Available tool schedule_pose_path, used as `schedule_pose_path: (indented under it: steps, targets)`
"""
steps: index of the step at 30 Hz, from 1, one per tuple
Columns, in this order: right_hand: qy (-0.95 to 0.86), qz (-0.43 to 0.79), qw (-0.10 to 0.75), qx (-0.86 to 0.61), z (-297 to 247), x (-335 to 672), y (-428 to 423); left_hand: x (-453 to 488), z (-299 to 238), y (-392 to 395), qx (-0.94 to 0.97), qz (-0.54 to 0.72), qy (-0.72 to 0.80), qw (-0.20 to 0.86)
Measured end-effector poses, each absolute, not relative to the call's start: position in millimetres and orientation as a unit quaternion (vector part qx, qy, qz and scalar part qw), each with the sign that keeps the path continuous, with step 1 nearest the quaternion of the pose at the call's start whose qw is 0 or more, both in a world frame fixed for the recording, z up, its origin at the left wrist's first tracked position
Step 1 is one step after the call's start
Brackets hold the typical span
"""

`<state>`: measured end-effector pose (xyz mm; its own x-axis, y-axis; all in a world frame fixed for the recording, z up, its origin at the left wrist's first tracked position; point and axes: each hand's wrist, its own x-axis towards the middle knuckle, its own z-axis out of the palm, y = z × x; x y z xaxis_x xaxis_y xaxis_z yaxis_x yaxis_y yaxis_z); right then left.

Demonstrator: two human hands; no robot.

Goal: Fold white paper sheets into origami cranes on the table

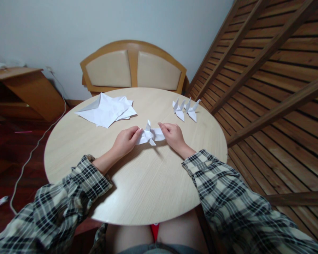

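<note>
A small white folded paper figure (pixel 151 135) is held just above the middle of a round light-wood table (pixel 137 183). My left hand (pixel 125 141) pinches its left end with closed fingers. My right hand (pixel 173 135) pinches its right end the same way. Both forearms wear plaid sleeves and reach in from the near edge. Two finished white paper cranes (pixel 186 109) stand side by side at the far right of the table. A loose pile of white paper sheets (pixel 106 110) lies at the far left.
A wooden chair with beige padding (pixel 134 68) stands behind the table against a pale wall. A slatted wooden partition (pixel 275 70) runs along the right. A wooden cabinet (pixel 21 91) and a white cable (pixel 34 148) are at the left on the dark floor.
</note>
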<state>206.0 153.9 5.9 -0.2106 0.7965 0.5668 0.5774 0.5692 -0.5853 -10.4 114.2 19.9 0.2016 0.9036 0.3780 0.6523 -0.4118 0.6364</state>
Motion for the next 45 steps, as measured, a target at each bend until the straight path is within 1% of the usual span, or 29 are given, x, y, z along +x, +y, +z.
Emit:
schedule_pose_path:
  steps: [6,13,24,28,33,40,45]
  targets:
    - [-0.746,0.146,0.459,-0.460,1.8,204.5,154.7,-8.8,17.2,114.4,0.745,0.372,0.527,0.169]
    - [-0.747,0.150,0.456,-0.460,3.1,204.9,153.7,-9.3,18.6,114.3,0.744,0.372,0.521,0.192]
    - [-0.815,0.107,0.391,-0.415,9.8,209.4,152.8,-17.8,23.0,114.9,0.787,0.327,0.474,0.222]
    - [-0.820,0.104,0.387,-0.409,10.9,209.2,152.3,-17.8,25.0,114.0,0.790,0.319,0.474,0.222]
    - [-0.809,0.148,0.408,-0.397,8.4,210.7,154.0,-19.0,21.3,116.6,0.779,0.335,0.489,0.202]
    - [-0.785,0.250,0.402,-0.400,4.4,211.5,155.6,-26.6,19.5,124.6,0.744,0.373,0.523,0.183]
    - [-0.761,0.261,0.429,-0.412,3.5,211.6,156.7,-31.2,20.1,127.9,0.727,0.394,0.529,0.191]
